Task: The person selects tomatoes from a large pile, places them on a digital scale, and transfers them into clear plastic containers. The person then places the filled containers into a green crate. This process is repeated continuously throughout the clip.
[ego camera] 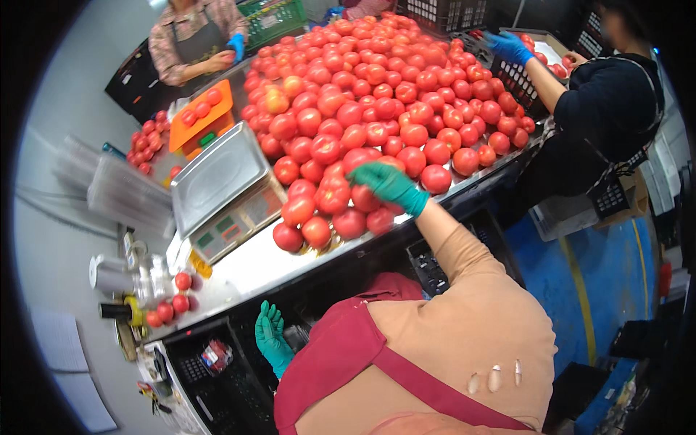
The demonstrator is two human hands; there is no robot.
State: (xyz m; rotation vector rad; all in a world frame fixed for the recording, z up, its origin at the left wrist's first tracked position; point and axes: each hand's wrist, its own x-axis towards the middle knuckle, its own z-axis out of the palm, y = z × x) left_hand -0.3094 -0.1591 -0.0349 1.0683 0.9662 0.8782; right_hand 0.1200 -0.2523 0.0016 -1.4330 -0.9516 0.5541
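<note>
A large heap of red tomatoes covers the metal-topped table. My right hand, in a green glove, reaches over the near edge of the heap and rests on or just above the tomatoes; whether its fingers close on one cannot be told. Low in front of my body is my left hand, also green-gloved, with its fingers loosely curled and no object visible in it. Left of the heap stands a weighing scale with a bare steel pan. An orange scale behind it carries several tomatoes.
Stacked clear plastic trays stand at the left. A few tomatoes lie by a tape dispenser. Below the table edge, a black crate holds a wrapped pack. Two people with blue gloves work across the table and at the right, near a black crate.
</note>
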